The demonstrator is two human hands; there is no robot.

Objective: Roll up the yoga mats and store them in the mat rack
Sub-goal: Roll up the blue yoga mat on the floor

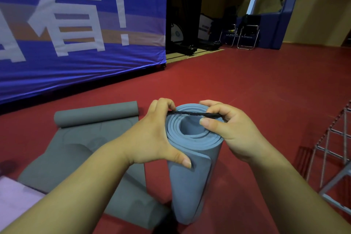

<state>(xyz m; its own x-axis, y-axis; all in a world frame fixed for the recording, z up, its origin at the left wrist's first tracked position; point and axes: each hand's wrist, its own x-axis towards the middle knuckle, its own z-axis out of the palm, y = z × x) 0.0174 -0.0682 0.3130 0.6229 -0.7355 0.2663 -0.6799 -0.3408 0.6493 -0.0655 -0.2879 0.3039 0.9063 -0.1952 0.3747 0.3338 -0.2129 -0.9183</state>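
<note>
1. The blue-grey mat [190,186] is fully rolled and standing on end on the red floor [247,91], pretty much dead centre, with the spiral end facing up.
2. A black band [193,113] is stretched straight across that top end, rim to rim.
3. The left hand [152,138] pinches the band's left end with curled fingers at the rim. Its thumb presses on the side of the roll lower down.
4. The right hand [231,131] pinches the band's right end, with the thumb lying over the top edge of the spiral.
5. A grey mat [85,150] lies flat on the floor just left of the roll, and only its far end is rolled up.
6. A wire rack [334,148] sits off to the right, apart from both mats.
7. Behind it all there's a big blue banner [76,72] with white characters, and folding chairs [247,34] way in the back.
</note>
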